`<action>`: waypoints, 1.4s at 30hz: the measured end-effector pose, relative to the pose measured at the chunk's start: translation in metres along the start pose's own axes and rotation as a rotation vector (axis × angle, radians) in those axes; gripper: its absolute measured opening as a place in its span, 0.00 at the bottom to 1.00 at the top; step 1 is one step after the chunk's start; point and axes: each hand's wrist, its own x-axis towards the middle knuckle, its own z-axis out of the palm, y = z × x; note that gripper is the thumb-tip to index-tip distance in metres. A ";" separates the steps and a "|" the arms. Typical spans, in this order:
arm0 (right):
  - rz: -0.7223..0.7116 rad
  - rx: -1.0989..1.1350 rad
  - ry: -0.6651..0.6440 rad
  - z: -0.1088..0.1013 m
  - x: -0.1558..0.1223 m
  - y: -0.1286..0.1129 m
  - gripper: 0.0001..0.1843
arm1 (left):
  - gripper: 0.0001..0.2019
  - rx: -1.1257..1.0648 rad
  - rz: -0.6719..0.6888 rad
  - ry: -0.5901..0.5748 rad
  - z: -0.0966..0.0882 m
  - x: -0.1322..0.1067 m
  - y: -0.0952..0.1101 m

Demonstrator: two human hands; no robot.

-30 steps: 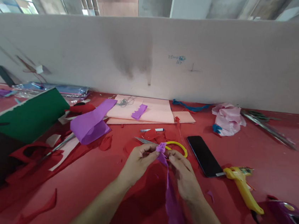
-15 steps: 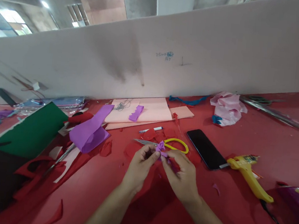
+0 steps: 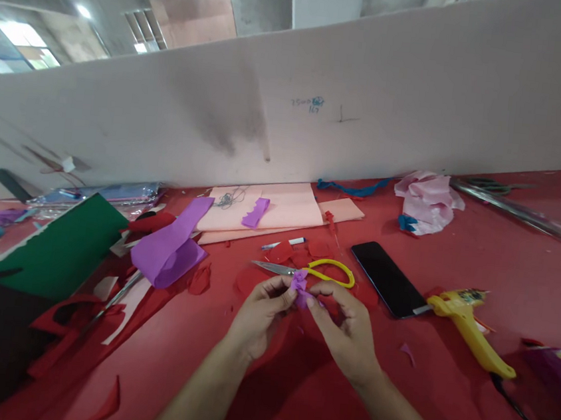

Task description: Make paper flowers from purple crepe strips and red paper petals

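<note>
Both my hands meet over the red table (image 3: pixel 506 260), pinching a small rolled purple paper piece (image 3: pixel 299 287). My left hand (image 3: pixel 258 314) grips it from the left with thumb and fingertips closed. My right hand (image 3: pixel 348 331) pinches it from the right, fingers curled. The rolled purple bud pokes up between the fingertips; the rest of the strip is hidden behind my right hand. Just beyond my fingers lie yellow-handled scissors (image 3: pixel 324 273).
A black phone (image 3: pixel 387 279) and a yellow glue gun (image 3: pixel 472 324) lie to the right. A loose purple paper strip (image 3: pixel 171 245), green sheet (image 3: pixel 64 244), pink sheets (image 3: pixel 280 211) and red scraps lie left and behind. A pale partition wall (image 3: pixel 372 99) closes the back.
One second ago a long purple strip hung down below my hands; now it is wound up and out of sight. The view has tilted and my hands stay together on the bud.
</note>
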 end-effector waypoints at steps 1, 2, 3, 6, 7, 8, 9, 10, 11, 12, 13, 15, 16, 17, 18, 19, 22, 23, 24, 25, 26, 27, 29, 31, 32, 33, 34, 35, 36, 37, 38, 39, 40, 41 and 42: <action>0.006 0.028 -0.005 -0.002 0.000 0.000 0.04 | 0.10 -0.001 -0.003 -0.017 -0.002 0.000 -0.001; 0.026 0.064 0.000 -0.003 0.001 0.000 0.05 | 0.09 -0.007 -0.011 -0.033 -0.003 0.001 -0.001; 0.058 0.100 0.011 -0.005 0.002 0.000 0.06 | 0.09 -0.017 -0.020 -0.048 -0.004 0.001 -0.002; 0.113 0.147 0.036 -0.006 0.006 0.000 0.04 | 0.09 -0.060 -0.057 -0.066 -0.005 0.002 -0.003; 0.100 0.139 0.026 -0.006 0.007 0.000 0.04 | 0.10 -0.072 -0.069 -0.057 -0.005 0.002 -0.003; 0.074 0.125 0.006 -0.005 0.007 0.000 0.05 | 0.11 -0.084 -0.079 -0.044 -0.005 0.002 -0.003; 0.041 0.107 -0.016 -0.004 0.008 -0.001 0.06 | 0.11 -0.095 -0.089 -0.032 -0.005 0.003 -0.003; 0.003 0.085 -0.037 -0.003 0.007 -0.002 0.07 | 0.12 -0.103 -0.097 -0.021 -0.005 0.003 -0.003; -0.035 0.056 -0.056 -0.003 0.007 -0.003 0.07 | 0.13 -0.106 -0.099 -0.015 -0.005 0.004 -0.003; -0.074 0.023 -0.074 -0.002 0.006 -0.005 0.08 | 0.13 -0.105 -0.098 -0.013 -0.005 0.004 -0.003; -0.114 -0.010 -0.095 -0.002 0.005 -0.007 0.09 | 0.13 -0.105 -0.095 -0.011 -0.005 0.004 -0.003; -0.185 -0.059 -0.144 -0.003 0.003 -0.010 0.12 | 0.13 -0.110 -0.087 -0.011 -0.005 0.004 -0.004; -0.220 -0.070 -0.169 -0.003 0.003 -0.011 0.13 | 0.13 -0.114 -0.085 -0.012 -0.005 0.004 -0.004; -0.250 -0.072 -0.188 -0.004 0.002 -0.012 0.15 | 0.13 -0.118 -0.082 -0.012 -0.005 0.004 -0.004; -0.279 -0.068 -0.195 -0.004 0.001 -0.012 0.15 | 0.14 -0.121 -0.077 -0.008 -0.004 0.004 -0.003; -0.300 -0.066 -0.188 -0.005 0.001 -0.012 0.16 | 0.14 -0.123 -0.071 -0.001 -0.004 0.004 -0.003; -0.307 -0.109 -0.092 -0.004 0.002 -0.011 0.15 | 0.13 -0.121 -0.049 0.011 -0.002 0.004 -0.004; -0.304 -0.141 -0.056 -0.003 0.002 -0.010 0.13 | 0.13 -0.115 -0.044 0.004 -0.002 0.004 -0.004; -0.305 -0.178 -0.026 -0.002 0.002 -0.009 0.12 | 0.12 -0.108 -0.041 -0.005 -0.002 0.005 -0.005; -0.313 -0.214 -0.004 -0.002 0.002 -0.008 0.11 | 0.12 -0.102 -0.039 -0.011 -0.001 0.005 -0.005; -0.332 -0.247 0.016 -0.002 0.002 -0.007 0.11 | 0.11 -0.099 -0.039 -0.013 -0.001 0.004 -0.005; -0.353 -0.279 0.035 -0.001 0.002 -0.006 0.11 | 0.12 -0.100 -0.039 -0.010 0.000 0.004 -0.005; -0.397 -0.333 0.069 -0.002 0.001 -0.003 0.12 | 0.12 -0.112 -0.035 0.005 0.001 0.003 -0.005; -0.451 -0.386 0.096 -0.002 0.000 0.000 0.13 | 0.12 -0.120 -0.029 0.016 0.002 0.002 -0.004; -0.484 -0.414 0.108 -0.002 0.000 0.001 0.14 | 0.12 -0.121 -0.027 0.016 0.002 0.002 -0.003; -0.517 -0.440 0.115 -0.003 0.000 0.002 0.15 | 0.12 -0.121 -0.025 0.015 0.003 0.002 -0.003; -0.549 -0.462 0.123 -0.003 0.000 0.003 0.15 | 0.12 -0.118 -0.024 0.013 0.003 0.001 -0.003; -0.572 -0.479 0.129 -0.003 0.000 0.004 0.15 | 0.12 -0.114 -0.023 0.012 0.003 0.001 -0.003; -0.586 -0.487 0.127 -0.004 0.000 0.004 0.15 | 0.12 -0.111 -0.021 0.011 0.002 0.001 -0.003; -0.588 -0.491 0.121 -0.004 0.001 0.004 0.15 | 0.13 -0.109 -0.019 0.009 0.002 0.001 -0.003; -0.592 -0.495 0.117 -0.004 0.001 0.003 0.15 | 0.13 -0.109 -0.017 0.006 0.002 0.001 -0.003; -0.599 -0.500 0.114 -0.005 0.002 0.003 0.15 | 0.13 -0.111 -0.015 0.002 0.002 0.001 -0.003; -0.612 -0.510 0.114 -0.005 0.003 0.002 0.15 | 0.13 -0.114 -0.016 -0.004 0.002 0.001 -0.003; -0.630 -0.526 0.112 -0.006 0.003 0.001 0.15 | 0.13 -0.119 -0.019 -0.009 0.002 0.001 -0.003; -0.652 -0.547 0.114 -0.006 0.004 0.001 0.15 | 0.13 -0.125 -0.026 -0.012 0.002 0.001 -0.003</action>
